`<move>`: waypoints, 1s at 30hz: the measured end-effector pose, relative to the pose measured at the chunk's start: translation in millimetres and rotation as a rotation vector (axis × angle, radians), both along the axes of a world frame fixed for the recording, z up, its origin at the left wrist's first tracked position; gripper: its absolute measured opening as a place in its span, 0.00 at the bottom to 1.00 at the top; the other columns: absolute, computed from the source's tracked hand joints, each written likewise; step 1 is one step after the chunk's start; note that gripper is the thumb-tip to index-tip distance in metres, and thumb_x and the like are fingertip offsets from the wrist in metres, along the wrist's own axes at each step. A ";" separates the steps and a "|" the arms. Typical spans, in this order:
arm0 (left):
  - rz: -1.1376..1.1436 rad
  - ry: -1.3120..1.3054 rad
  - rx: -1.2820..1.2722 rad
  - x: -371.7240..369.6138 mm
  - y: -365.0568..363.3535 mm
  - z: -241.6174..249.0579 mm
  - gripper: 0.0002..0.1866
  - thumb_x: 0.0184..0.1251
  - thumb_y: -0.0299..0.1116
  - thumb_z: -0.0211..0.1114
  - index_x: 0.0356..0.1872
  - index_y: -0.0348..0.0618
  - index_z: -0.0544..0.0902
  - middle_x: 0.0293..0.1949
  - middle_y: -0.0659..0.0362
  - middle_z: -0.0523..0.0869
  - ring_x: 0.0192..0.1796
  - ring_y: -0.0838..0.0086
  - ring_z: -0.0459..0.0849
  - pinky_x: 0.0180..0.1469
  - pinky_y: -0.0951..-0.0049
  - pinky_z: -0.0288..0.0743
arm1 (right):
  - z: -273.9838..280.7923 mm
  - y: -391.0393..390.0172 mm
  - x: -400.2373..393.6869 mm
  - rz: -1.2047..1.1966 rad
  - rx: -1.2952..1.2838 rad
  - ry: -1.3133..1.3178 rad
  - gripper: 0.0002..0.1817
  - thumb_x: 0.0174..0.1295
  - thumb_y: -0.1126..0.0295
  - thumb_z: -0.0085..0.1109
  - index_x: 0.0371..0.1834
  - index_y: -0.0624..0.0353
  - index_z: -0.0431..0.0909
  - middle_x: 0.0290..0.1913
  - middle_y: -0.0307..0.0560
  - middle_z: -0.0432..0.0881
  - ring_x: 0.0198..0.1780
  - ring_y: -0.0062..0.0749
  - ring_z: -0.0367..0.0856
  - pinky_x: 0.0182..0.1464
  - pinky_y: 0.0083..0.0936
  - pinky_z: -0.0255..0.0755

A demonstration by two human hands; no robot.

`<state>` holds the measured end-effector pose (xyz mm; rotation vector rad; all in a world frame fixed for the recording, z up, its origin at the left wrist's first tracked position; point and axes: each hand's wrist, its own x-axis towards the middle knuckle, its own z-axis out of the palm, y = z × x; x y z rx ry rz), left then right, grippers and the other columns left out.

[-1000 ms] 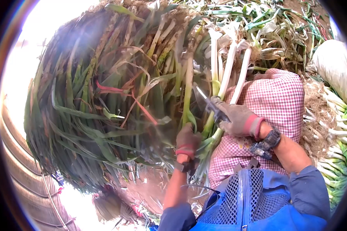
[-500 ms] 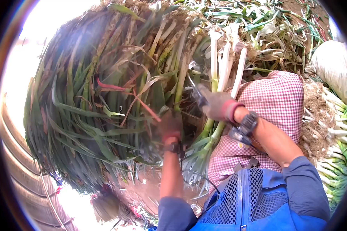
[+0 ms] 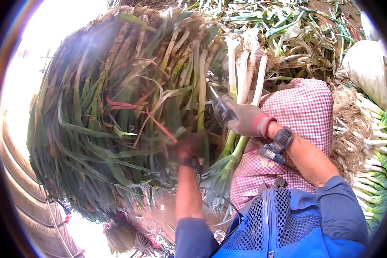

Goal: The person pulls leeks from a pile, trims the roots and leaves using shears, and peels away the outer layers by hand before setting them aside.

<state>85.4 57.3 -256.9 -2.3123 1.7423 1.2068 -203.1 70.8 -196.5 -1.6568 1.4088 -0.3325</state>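
Fingers of the right hand (image 3: 245, 120) are curled tight round a small knife (image 3: 219, 105), whose thin blade points up and left into the heap. The gloved hand sits against a few peeled white leek stalks (image 3: 245, 81) that stand upright just beside it, their green ends running down past the wrist. A dark strap with a buckle (image 3: 276, 145) wraps that wrist, and beyond it lies a pink checked cloth (image 3: 307, 116) over the lap. The left hand (image 3: 187, 148) — blurred, also gloved — is pushed in among the stems low in the big pile of unpeeled leeks (image 3: 112, 116); its fingers appear closed on a stalk, though which one cannot be told. Trimmed leaves and roots (image 3: 296, 38) litter the ground behind, and cleaned leeks (image 3: 374, 150) lie stacked at the far right.
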 end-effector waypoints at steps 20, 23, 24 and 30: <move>0.038 0.106 -0.305 -12.2 31.2 25.4 0.17 0.55 0.25 0.82 0.46 0.34 0.88 0.39 0.53 0.94 0.37 0.71 0.90 0.43 0.66 0.85 | 61.6 88.2 -3.2 0.350 0.296 -0.116 0.46 0.70 0.61 0.60 0.90 0.58 0.52 0.47 0.70 0.90 0.49 0.64 0.91 0.57 0.51 0.83; 0.090 0.124 -0.219 -15.2 28.9 27.0 0.17 0.55 0.26 0.81 0.46 0.34 0.88 0.38 0.53 0.94 0.37 0.70 0.90 0.44 0.66 0.84 | 32.3 86.7 8.8 0.261 0.180 -0.093 0.47 0.70 0.60 0.60 0.90 0.60 0.52 0.48 0.70 0.89 0.50 0.64 0.91 0.58 0.51 0.83; 0.069 0.125 -0.201 -13.8 29.0 27.0 0.16 0.56 0.26 0.81 0.46 0.34 0.88 0.38 0.53 0.94 0.37 0.70 0.90 0.44 0.66 0.84 | 30.2 82.6 12.2 0.163 0.148 -0.106 0.48 0.70 0.59 0.61 0.90 0.61 0.51 0.47 0.70 0.89 0.50 0.64 0.91 0.58 0.52 0.83; 0.012 0.006 -0.345 -25.2 34.3 35.1 0.16 0.57 0.26 0.80 0.46 0.33 0.89 0.37 0.52 0.94 0.36 0.67 0.90 0.43 0.64 0.85 | 40.8 92.0 14.8 0.310 0.206 -0.096 0.47 0.70 0.60 0.60 0.90 0.60 0.50 0.49 0.71 0.89 0.52 0.66 0.90 0.60 0.54 0.81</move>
